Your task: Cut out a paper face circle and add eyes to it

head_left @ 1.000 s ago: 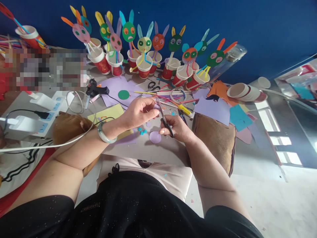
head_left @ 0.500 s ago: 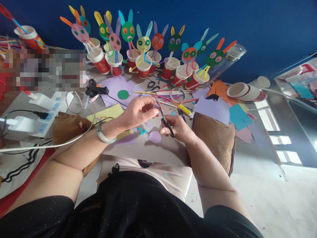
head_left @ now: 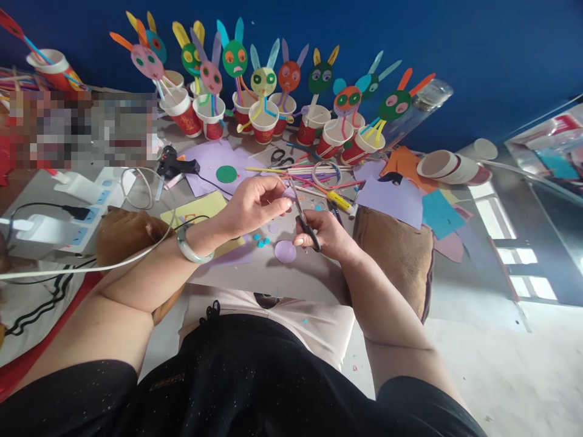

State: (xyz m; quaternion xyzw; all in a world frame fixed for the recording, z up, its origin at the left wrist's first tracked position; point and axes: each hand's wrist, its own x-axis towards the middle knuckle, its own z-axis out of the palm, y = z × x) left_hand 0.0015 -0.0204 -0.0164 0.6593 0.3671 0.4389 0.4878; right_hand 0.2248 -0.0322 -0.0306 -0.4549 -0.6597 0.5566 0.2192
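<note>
My left hand (head_left: 260, 207) pinches a small piece of purple paper (head_left: 288, 192), mostly hidden by the fingers. My right hand (head_left: 324, 233) is closed round the black handles of a pair of scissors (head_left: 300, 217), whose blades point up and away beside the purple piece. Below the hands a purple paper circle (head_left: 285, 251) lies on the table (head_left: 273, 280). Left of it are several small blue paper dots (head_left: 261, 241) and a small purple dot (head_left: 273, 229). A green paper oval (head_left: 226, 174) rests on a purple sheet beyond my left hand.
Red paper cups (head_left: 265, 125) with paper rabbit heads line the back. A black glue gun (head_left: 175, 164) and a power strip (head_left: 93, 209) with cables are on the left. Pipe cleaners (head_left: 314, 173), a yellow glue tube (head_left: 339, 202) and a brown cushion (head_left: 392, 255) lie nearer the right.
Both hands stay almost in place. The scissor blades and the purple piece have shifted very slightly; the things on the table have not moved.
</note>
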